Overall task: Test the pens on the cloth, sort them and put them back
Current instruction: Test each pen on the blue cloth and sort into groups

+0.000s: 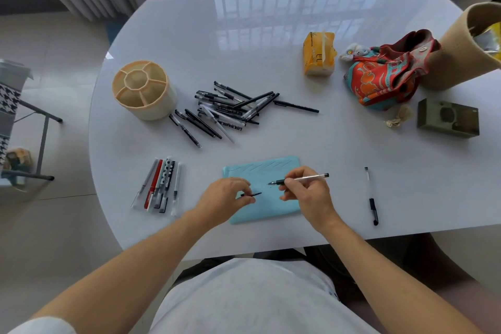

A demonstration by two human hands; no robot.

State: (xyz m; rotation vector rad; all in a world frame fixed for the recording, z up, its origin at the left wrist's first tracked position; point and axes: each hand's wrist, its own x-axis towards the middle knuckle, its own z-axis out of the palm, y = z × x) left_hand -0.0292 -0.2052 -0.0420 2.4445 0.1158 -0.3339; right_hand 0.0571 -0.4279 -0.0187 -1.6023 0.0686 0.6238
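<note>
One pen (301,179) uncapped in our right hand (306,195), cap (250,194) pinched in our left hand (226,196); next we stroke its tip on the cloth (271,206) below

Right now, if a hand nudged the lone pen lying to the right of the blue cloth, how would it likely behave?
The lone pen looks slim and round, so it would probably roll on the glossy table. Its black clip may stop it after a part turn. It seems light and stiff, likely easy to pinch up.
</note>
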